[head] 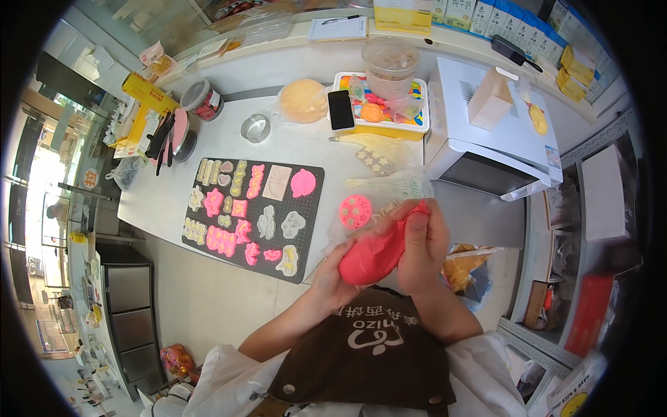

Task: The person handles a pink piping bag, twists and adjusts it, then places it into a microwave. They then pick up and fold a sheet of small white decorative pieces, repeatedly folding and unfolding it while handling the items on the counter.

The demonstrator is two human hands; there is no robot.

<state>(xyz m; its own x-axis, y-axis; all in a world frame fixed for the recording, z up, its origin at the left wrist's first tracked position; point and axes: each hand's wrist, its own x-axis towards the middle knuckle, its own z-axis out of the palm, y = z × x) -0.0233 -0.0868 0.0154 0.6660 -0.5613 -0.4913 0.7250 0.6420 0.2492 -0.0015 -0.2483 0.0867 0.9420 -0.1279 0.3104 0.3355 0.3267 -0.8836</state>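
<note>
A piping bag [376, 255] bulging with bright pinkish-red filling is held between both hands, in front of the brown apron. My left hand [336, 276] cups its rounded side from the left and below. My right hand [426, 245] grips the gathered end, thumb pressed on it at the top. Just beyond the hands lies a round pink silicone mold [355, 211] with pale star shapes. A black perforated tray [281, 208] left of the hands carries several pink and translucent molds, some with yellow filling.
A white microwave oven [484, 161] stands at the right end of the white table [234, 107]. Behind the molds are a pale filled piping bag [375, 148], a phone [341, 110], a steel ring [255, 128] and a plastic tub [391, 65]. Knives [162, 140] lie at the left.
</note>
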